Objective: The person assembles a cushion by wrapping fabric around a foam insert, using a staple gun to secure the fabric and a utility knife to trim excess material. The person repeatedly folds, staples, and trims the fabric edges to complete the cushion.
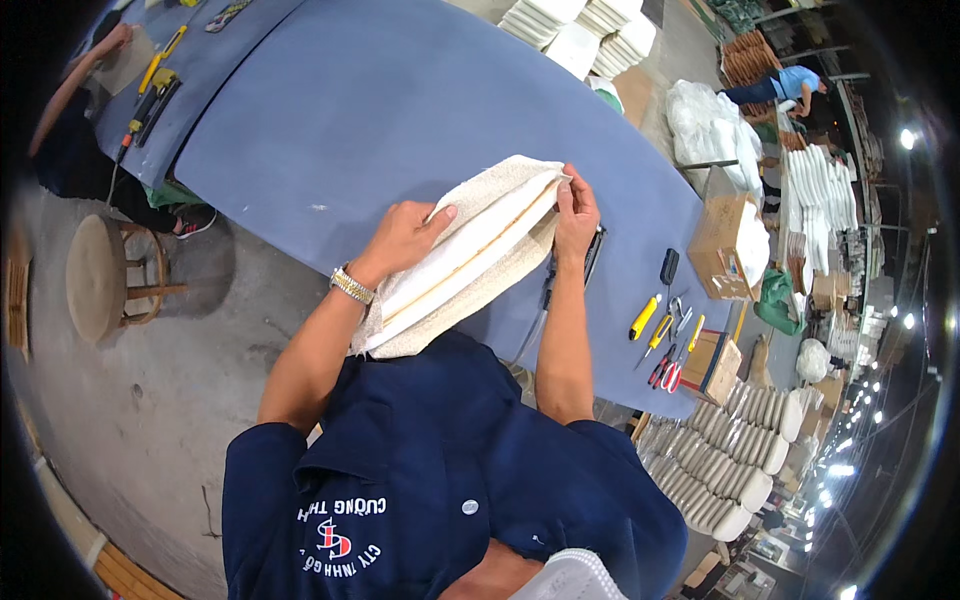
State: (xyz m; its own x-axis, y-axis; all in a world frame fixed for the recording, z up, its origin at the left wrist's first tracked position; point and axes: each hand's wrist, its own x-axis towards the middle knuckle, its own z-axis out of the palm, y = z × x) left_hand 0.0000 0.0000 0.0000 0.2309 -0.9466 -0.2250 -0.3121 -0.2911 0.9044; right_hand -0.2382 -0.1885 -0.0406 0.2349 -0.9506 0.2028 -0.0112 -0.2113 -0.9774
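Between my two hands a seat pad [470,238] is turned up on its edge, close against my shirt. Beige textured fabric [440,312] wraps both of its sides, with a white layer and a thin tan line running along the middle. My left hand [408,238] grips the fabric on the left side, thumb over the edge. At the far right corner my right hand [577,212] pinches the fabric between thumb and fingers. Partly behind my right forearm lies a black tool [594,258] with a hose, its kind hard to make out.
The blue-grey table [400,110] bears yellow-handled screwdrivers [645,318], red-handled pliers [672,376] and a black-handled tool [669,266] on the right. A cardboard box [722,245] and stacked pads [715,460] stand beyond. A round stool [98,280] and another person's arm [60,105] are at left.
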